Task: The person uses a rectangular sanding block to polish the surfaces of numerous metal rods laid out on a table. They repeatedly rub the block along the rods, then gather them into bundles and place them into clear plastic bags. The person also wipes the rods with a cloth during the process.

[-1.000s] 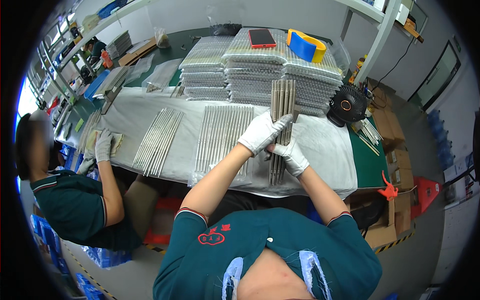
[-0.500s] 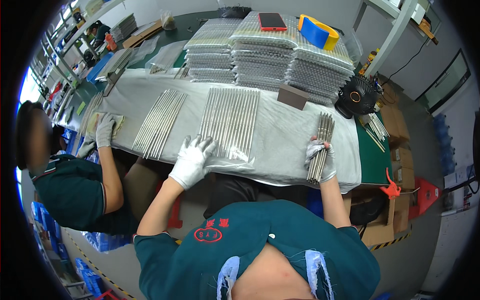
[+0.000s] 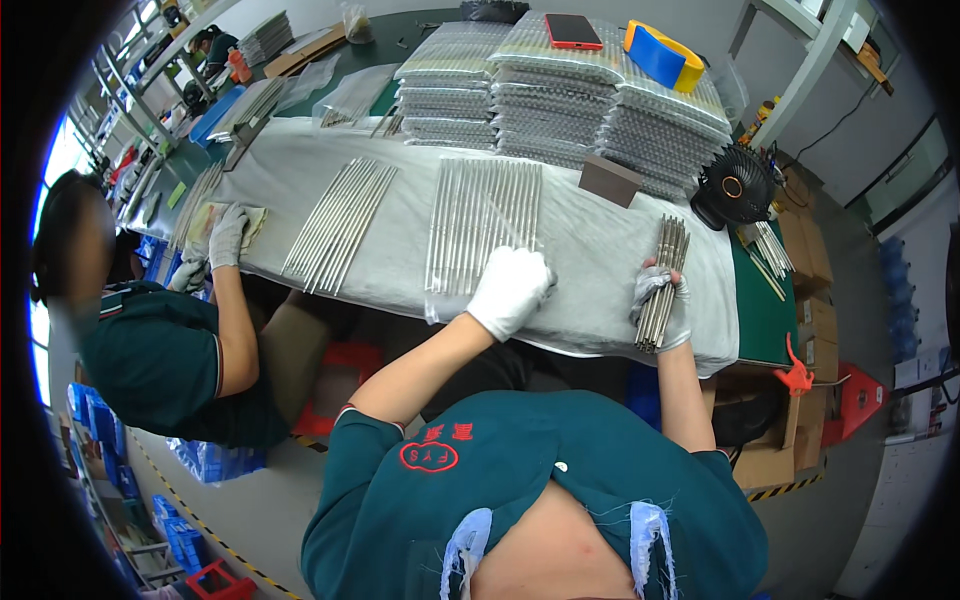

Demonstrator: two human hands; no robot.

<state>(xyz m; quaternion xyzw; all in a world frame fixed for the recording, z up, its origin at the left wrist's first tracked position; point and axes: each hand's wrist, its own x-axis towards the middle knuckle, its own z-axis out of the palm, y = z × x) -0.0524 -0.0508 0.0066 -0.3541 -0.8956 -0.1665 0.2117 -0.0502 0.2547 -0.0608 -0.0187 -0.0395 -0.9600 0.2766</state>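
Observation:
My right hand [image 3: 677,318], in a white glove with some fingertips bare, is wrapped round a bundle of thin metal rods [image 3: 662,290] at the right of the cloth. My gloved left hand [image 3: 512,292] is closed at the lower right of a flat row of metal rods [image 3: 470,220]. From its fingers a pale, translucent streak slants up over the row; what the fingers pinch is hidden. Clear plastic [image 3: 440,306] shows below the row's near end. Left of it lies another group of rods [image 3: 342,225] on the grey-white cloth [image 3: 590,250].
Stacks of bubble-wrapped packs [image 3: 550,110] stand at the back, bearing a red-edged phone [image 3: 573,31] and a blue-yellow ring [image 3: 664,56]. A brown block [image 3: 610,181] and a black fan [image 3: 735,188] are at the right. A co-worker's gloved hand [image 3: 228,236] rests on a cloth at the left.
My left hand has moved right along the row's near edge and closed from spread fingers. My right hand still grips its bundle. The whole view has shifted slightly.

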